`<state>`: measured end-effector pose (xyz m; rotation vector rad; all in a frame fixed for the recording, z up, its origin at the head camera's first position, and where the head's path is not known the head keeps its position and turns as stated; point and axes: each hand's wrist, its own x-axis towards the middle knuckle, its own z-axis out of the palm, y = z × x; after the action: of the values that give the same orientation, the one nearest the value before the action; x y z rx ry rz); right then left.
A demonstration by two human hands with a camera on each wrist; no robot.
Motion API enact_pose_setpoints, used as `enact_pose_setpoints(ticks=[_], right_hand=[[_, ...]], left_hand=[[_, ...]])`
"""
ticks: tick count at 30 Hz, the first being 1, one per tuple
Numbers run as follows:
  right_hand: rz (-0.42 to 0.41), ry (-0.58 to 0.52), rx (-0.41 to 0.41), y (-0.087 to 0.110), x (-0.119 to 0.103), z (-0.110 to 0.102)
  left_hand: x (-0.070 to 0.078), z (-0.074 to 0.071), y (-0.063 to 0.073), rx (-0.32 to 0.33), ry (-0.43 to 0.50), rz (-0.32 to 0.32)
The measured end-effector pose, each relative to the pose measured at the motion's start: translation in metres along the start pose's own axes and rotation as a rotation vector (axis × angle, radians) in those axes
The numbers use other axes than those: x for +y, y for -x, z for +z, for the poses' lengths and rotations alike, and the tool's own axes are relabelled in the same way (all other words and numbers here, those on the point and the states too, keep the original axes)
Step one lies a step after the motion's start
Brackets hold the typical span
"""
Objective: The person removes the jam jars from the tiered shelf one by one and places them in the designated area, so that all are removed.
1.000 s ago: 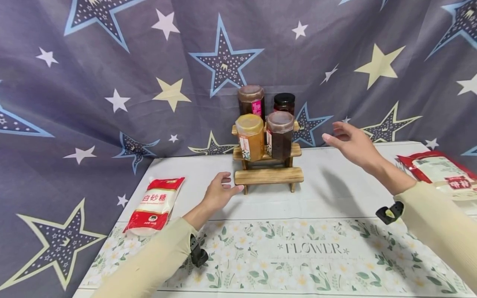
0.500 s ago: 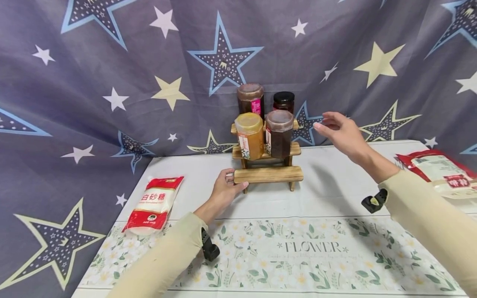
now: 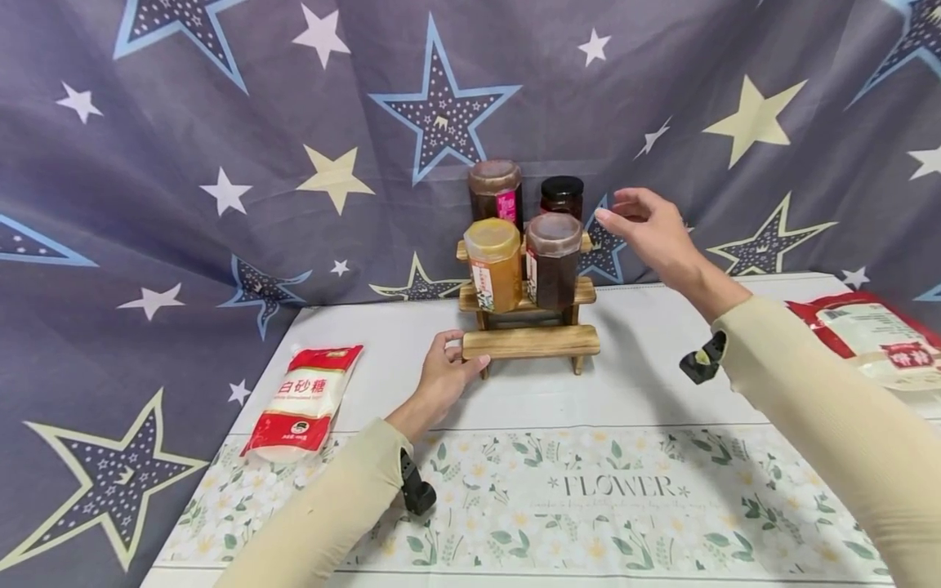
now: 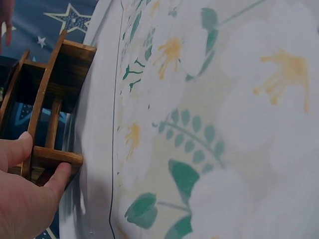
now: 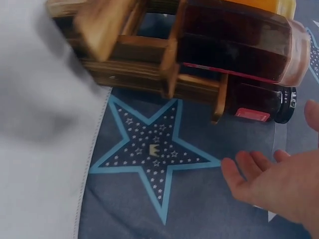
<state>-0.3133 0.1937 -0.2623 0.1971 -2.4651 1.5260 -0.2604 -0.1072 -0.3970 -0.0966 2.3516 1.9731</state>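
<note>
A three-step wooden display rack stands at the back of the table, its bottom step bare. My left hand grips the left end of that step, thumb in front, as the left wrist view also shows on the rack. On the middle step are an amber jar and a dark jar. Behind them, the top step bears a dark jar with a pink label and a small black-lidded jar. Right of that small jar, my right hand hovers with relaxed fingers, holding nothing.
A red-and-white bag of white sugar lies at the left of the table. Another red-and-white bag is at the far right. A star-patterned curtain hangs right behind the rack. A floral cloth covers the tabletop.
My left hand has moved right and taken hold of the rack's bottom step. The right hand has moved left and up, closer to the black-lidded jar. The jars have stayed put.
</note>
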Motion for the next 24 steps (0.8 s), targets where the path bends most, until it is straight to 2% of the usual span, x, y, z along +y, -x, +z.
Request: enact_pose_setpoints(ticks=[8,14,24], right_hand=[[0.043,-0.040,-0.036,-0.026,-0.020,0.018],[0.096,-0.037,-0.052,-0.042,-0.030,0.028],[0.125,-0.079,-0.080,-0.054,-0.035,0.039]], left_hand=[[0.000,0.000,0.000,-0.009,0.038,-0.003],[0.001,0.002,0.001,-0.002,0.008,0.001],[0.003,0.001,0.003,-0.008,0.031,-0.009]])
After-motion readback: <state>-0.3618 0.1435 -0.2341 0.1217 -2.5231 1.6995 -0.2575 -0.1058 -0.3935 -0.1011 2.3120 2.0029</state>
